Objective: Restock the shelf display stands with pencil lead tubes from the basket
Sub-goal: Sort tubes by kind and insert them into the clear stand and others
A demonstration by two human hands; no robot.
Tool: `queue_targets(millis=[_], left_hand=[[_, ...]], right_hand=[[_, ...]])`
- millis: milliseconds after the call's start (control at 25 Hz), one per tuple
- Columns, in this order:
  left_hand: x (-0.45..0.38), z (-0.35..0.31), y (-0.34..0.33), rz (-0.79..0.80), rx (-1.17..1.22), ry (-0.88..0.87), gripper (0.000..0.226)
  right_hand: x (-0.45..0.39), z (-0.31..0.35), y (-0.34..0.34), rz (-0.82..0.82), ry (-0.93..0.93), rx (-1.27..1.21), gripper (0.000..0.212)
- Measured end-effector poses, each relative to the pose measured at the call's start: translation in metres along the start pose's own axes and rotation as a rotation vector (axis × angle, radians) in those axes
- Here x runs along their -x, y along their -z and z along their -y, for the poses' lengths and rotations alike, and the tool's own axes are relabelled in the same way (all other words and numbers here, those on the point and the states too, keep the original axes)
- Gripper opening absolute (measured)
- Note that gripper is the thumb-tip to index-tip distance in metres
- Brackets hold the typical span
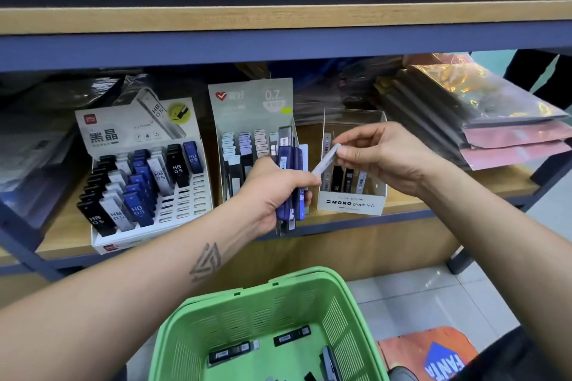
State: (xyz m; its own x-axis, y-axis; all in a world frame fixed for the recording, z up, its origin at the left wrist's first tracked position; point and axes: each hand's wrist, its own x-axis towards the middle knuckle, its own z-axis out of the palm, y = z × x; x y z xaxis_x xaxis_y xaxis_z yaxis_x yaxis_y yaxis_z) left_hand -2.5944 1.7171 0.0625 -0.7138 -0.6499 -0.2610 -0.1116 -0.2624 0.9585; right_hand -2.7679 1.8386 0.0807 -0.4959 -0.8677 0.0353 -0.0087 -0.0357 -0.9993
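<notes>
Left hand point(272, 192) grips a bundle of blue lead tubes point(291, 182). Right hand point(380, 155) pinches a clear tube point(325, 159) above the "MONO graph MG" stand point(351, 202). Left stand point(145, 170) tubes read "HB 0.5". Green basket point(269, 312) holds more tubes.

We are in a stationery shop: a wood-topped, blue-framed metal shelf point(340, 227) carries branded cardboard display stands point(148, 170) of lead tubes along its front edge, and a green plastic shopping basket point(235, 312) sits below.
</notes>
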Motion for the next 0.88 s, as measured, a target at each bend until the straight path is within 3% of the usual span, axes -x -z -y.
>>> queue_targets(millis=[80,200,280,400,880], left_hand=[[0.0,-0.005,0.001,0.012,0.044,0.011,0.042],[0.0,-0.014,0.005,0.01,0.08,0.027,0.023],[-0.001,-0.017,0.006,0.012,0.094,0.029,0.02],[0.001,-0.016,0.005,0.023,0.079,0.036,0.018],[0.008,-0.014,0.005,0.079,0.032,0.065,0.028]], right_hand=[[-0.006,0.007,0.006,-0.153,0.092,0.084,0.024],[-0.019,0.011,0.015,-0.437,0.263,0.54,0.021],[-0.025,0.01,0.012,-0.519,0.334,0.791,0.02],[-0.032,0.004,-0.003,-0.509,0.354,0.914,0.019],[-0.046,-0.032,-0.019,-0.443,0.266,0.999,0.017]])
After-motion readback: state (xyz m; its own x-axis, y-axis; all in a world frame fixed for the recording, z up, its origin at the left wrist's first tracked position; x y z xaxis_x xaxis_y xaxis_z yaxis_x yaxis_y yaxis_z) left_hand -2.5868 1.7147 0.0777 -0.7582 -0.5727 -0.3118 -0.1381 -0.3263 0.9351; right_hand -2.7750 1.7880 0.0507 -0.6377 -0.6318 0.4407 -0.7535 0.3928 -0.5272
